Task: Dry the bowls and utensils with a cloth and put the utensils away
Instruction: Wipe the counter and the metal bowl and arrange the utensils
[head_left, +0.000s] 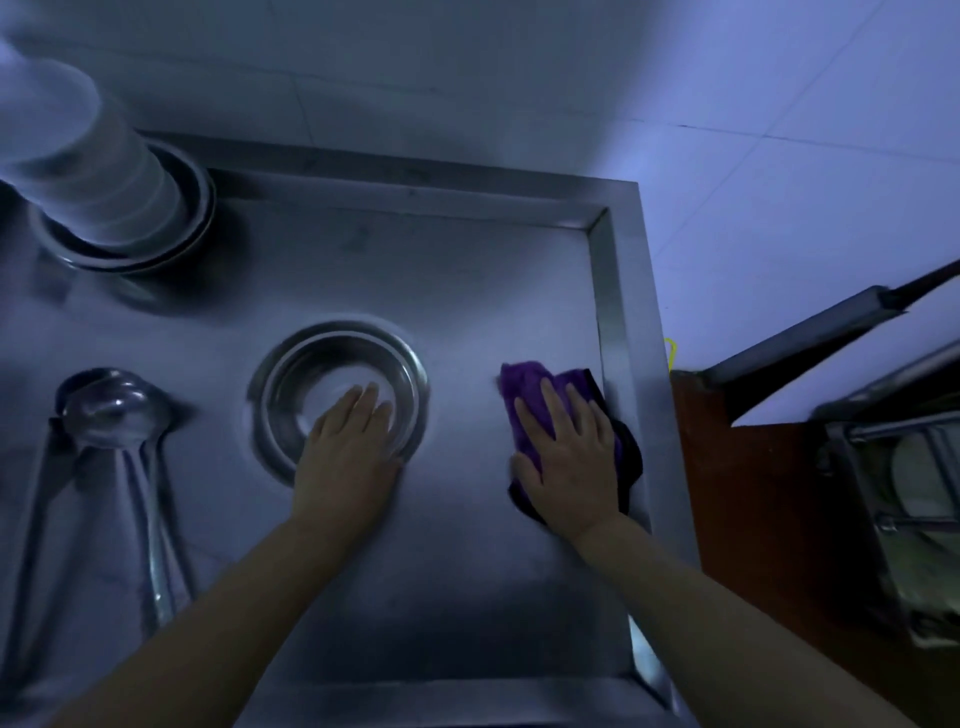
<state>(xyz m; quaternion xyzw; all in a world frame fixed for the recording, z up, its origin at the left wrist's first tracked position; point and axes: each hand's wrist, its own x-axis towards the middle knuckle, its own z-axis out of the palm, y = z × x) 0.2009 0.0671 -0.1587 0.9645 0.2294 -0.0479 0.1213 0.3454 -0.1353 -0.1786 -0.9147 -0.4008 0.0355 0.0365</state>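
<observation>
At nine o'clock several long-handled ladles (117, 415) lie side by side on the steel table (467, 270); blur hides their exact number. At ten o'clock a stack of white bowls (98, 176) sits inside nested metal bowls (200, 205). One metal bowl (337, 395) stands mid-table, the left hand (345, 452) resting flat in it, fingers straight. At three o'clock the right hand (569, 462) presses flat on one purple cloth (524, 395) beside the table's raised right rim (613, 322). Bare steel lies between.
</observation>
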